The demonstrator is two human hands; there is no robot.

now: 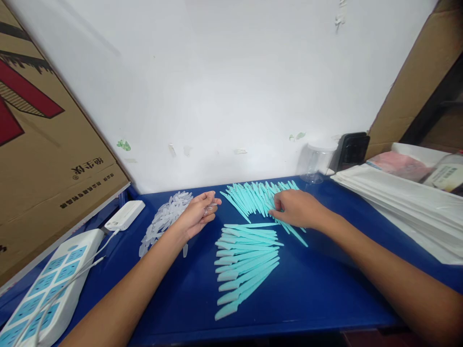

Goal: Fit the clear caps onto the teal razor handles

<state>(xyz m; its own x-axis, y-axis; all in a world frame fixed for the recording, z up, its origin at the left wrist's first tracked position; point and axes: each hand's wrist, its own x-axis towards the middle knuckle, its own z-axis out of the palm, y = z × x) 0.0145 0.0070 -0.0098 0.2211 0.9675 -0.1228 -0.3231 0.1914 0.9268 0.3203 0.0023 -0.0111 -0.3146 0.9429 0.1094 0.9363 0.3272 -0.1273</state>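
Note:
My left hand (201, 212) is closed around several small translucent blade caps, their pale tips showing between the fingers. Just left of it lies a loose heap of the same caps (166, 217), with one stray cap (185, 250) below the wrist. My right hand (289, 207) reaches into the far pile of turquoise eyebrow razors (249, 195), thumb and fingers bent together at the pile's right side. Whether a razor is pinched there is hard to see. Nearer me, a fanned row of turquoise razors (249, 260) carries pale caps on the left ends.
At left are a white power strip (68, 279) with cables, a white adapter (125, 215) and a large cardboard box (54, 144). A clear jar (314, 161) stands by the wall (231, 86). White sheets or bags (405, 207) are stacked at right on the blue table (325, 299).

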